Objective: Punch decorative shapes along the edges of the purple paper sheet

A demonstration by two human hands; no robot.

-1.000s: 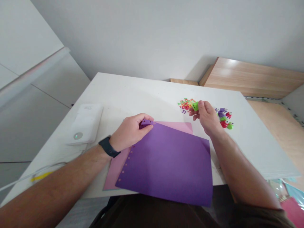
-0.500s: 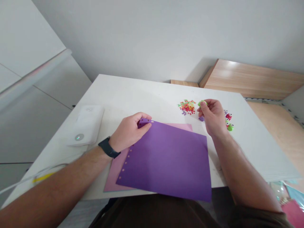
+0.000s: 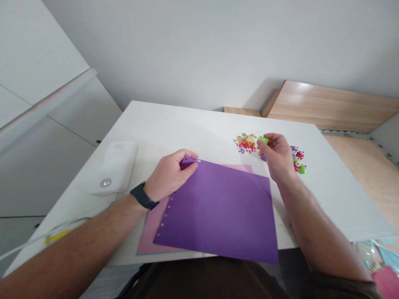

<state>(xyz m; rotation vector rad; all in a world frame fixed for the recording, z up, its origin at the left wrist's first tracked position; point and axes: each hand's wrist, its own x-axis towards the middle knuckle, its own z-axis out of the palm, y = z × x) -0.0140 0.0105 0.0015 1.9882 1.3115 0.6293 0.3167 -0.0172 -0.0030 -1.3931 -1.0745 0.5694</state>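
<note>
My left hand (image 3: 173, 172) pinches the top left corner of a purple sheet of paper (image 3: 218, 211), the thumb on top and the corner curled up. Small punched holes run along the sheet's left edge and near that corner. Beneath it lies a pink sheet (image 3: 146, 238), mostly covered. My right hand (image 3: 279, 160), raised above the table to the right, holds a small green craft punch (image 3: 263, 140) between thumb and fingers; its details are too small to make out. Just below these fingers sits a small purple piece (image 3: 263, 158), partly hidden. Beside them is a pile of colourful paper confetti (image 3: 245, 143).
Several small red, green and purple figures with round eyes (image 3: 299, 160) stand right of my right hand. A white box-shaped device (image 3: 116, 166) lies on the white table (image 3: 174, 124) at left, near a cable with a yellow tag (image 3: 57, 236). A wall runs behind.
The green punch has turned in my right hand and shows more of its flat side, slightly lower. My left hand keeps the paper corner. The view has shifted slightly.
</note>
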